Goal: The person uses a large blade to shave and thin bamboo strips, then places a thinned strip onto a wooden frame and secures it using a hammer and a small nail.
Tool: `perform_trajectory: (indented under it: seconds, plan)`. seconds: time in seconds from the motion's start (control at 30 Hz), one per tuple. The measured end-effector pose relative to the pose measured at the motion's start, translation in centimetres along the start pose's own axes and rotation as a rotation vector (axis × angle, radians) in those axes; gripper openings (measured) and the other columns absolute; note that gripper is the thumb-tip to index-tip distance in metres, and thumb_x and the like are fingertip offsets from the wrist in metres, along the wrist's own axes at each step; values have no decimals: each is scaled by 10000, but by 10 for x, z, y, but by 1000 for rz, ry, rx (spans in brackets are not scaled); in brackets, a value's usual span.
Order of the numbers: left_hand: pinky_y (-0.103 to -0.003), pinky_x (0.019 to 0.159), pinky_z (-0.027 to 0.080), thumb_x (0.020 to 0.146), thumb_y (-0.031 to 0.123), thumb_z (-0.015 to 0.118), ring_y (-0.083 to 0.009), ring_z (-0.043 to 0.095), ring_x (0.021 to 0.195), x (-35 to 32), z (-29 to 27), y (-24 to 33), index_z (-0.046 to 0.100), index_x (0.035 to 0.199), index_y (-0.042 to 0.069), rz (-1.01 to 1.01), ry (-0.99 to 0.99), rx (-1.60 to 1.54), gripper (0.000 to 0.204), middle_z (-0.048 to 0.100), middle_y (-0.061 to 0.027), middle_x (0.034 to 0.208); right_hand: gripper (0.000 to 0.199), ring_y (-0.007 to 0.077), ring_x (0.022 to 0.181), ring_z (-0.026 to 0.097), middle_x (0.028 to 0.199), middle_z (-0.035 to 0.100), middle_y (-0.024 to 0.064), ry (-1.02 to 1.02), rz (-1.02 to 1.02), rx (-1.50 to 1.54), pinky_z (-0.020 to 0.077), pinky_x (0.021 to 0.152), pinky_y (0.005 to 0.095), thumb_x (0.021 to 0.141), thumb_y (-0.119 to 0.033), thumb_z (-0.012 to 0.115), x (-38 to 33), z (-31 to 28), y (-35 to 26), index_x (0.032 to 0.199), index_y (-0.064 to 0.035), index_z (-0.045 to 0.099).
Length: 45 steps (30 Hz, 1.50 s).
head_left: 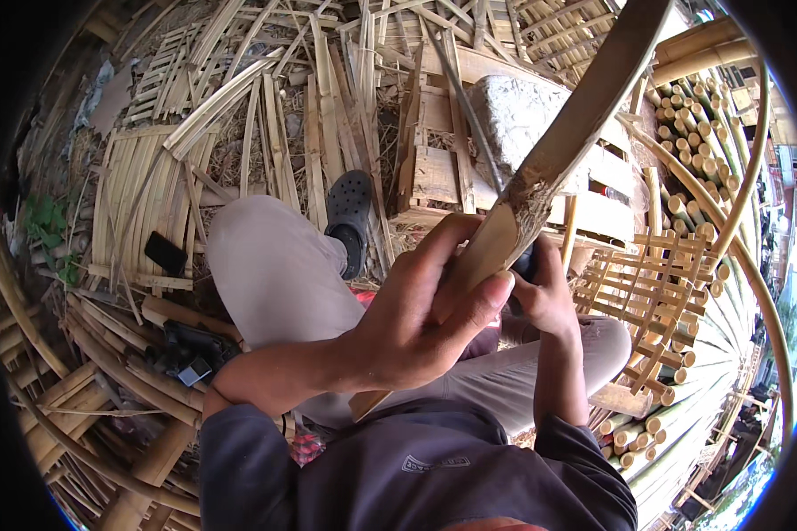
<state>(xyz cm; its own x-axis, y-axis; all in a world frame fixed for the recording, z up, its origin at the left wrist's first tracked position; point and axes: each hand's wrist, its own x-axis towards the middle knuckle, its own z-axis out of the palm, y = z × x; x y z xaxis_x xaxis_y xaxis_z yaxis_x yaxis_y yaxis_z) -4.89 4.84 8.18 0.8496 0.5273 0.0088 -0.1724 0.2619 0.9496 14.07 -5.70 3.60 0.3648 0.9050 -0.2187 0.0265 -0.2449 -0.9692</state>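
A long split bamboo strip (584, 115) slants from the upper right down across my lap. My left hand (407, 314) is closed round its lower part, the thumb lying along the near face. Close to that grip, the strip has a rough, frayed node and a pale, freshly cut patch. My right hand (547, 292) is closed on the black handle of what looks like a long knife (471, 115). Its narrow grey blade, seen nearly edge-on, runs up and left beyond the strip. Where blade meets handle is hidden behind the bamboo.
A wooden crate (438, 177) with a pale stone block (518, 111) on it stands ahead. Stacked bamboo poles (700, 133) and a woven bamboo panel (638, 292) lie right. To the left are slats (142, 195), a black phone (166, 254) and a dark bag-like item (190, 350).
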Motion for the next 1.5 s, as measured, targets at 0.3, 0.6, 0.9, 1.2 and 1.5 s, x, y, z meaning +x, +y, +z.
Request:
perform_trajectory:
  seconds: [0.3, 0.6, 0.9, 1.2, 1.5]
  plan:
    - [-323, 768, 493, 1018, 195, 557, -206, 645, 877, -17, -59, 3, 423, 1276, -65, 39, 338, 54, 389, 640, -175, 996, 573, 315, 1018, 673, 1127, 675, 224, -254, 71, -501, 523, 865, 403, 774, -306, 811, 193, 187, 61, 1154, 73, 611]
    - [-231, 568, 441, 1069, 385, 435, -81, 501, 629, -9, -71, 4, 366, 1354, -13, 16, 317, -18, 495, 537, -47, 782, 835, 366, 1127, 651, 1187, 665, 273, -289, -189, -531, 518, 966, 418, 828, -395, 790, 245, 273, 104, 1402, 99, 436]
    - [-281, 622, 461, 1046, 328, 539, -129, 574, 695, -6, -58, 5, 462, 1225, -13, 77, 297, -24, 394, 589, -83, 801, 367, 224, 1005, 680, 1091, 694, 146, -445, -212, -177, 553, 885, 372, 908, -121, 683, 73, 83, 25, 1228, 26, 580]
    - [-206, 456, 363, 980, 201, 672, -25, 458, 514, 9, -38, -18, 477, 1272, 30, 233, 338, 234, 391, 559, 26, 707, 419, 326, 949, 734, 1056, 727, 213, 228, -90, -734, 594, 778, 403, 916, -207, 730, -22, -1, 93, 1230, 32, 590]
    - [-209, 454, 385, 944, 168, 709, -28, 498, 546, 43, -26, -37, 523, 1280, 3, 197, 208, 530, 417, 630, -10, 798, 409, 159, 812, 683, 1029, 739, 178, 107, 128, 1, 552, 711, 289, 991, -175, 644, 16, -3, 154, 1310, 66, 555]
